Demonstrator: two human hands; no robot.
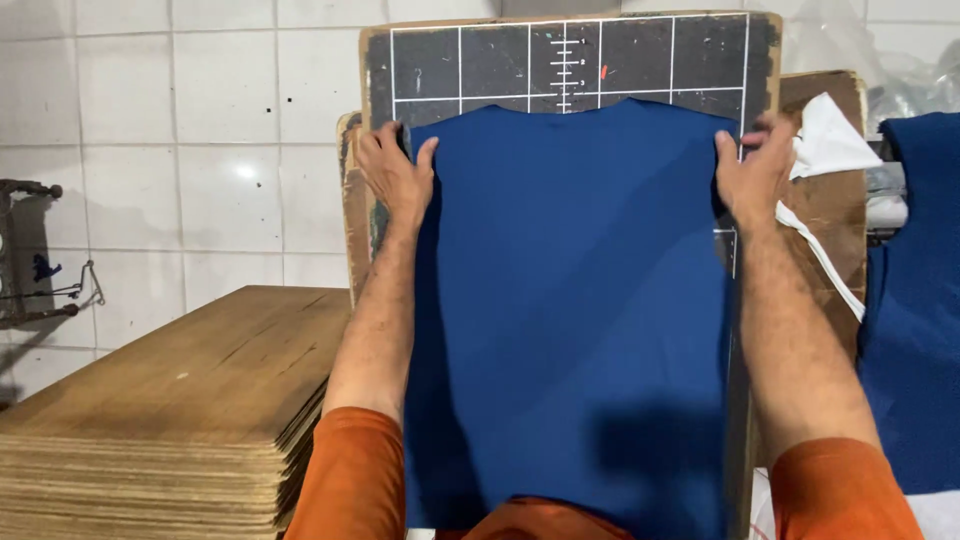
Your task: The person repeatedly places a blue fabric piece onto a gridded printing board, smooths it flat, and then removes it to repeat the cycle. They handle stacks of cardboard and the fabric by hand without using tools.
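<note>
Plywood boards (170, 420), thin and brown, lie stacked at the left, against a white tiled wall (200, 120). Just right of the stack, the left hand (398, 178) rests on the upper left corner of a dark blue garment (570, 310), fingers curled over the cloth's edge and pinching it against the board. That garment lies spread flat down the middle of a dark printing board (570, 60) marked with white grid lines, its curved top edge just below the board's top band. At the garment's upper right corner the right hand (752, 172) grips the cloth the same way, fingers folded around the edge. Both sleeves are orange. Beyond the board's right edge lie a white cloth (828, 140) and more blue fabric (915, 300).
</note>
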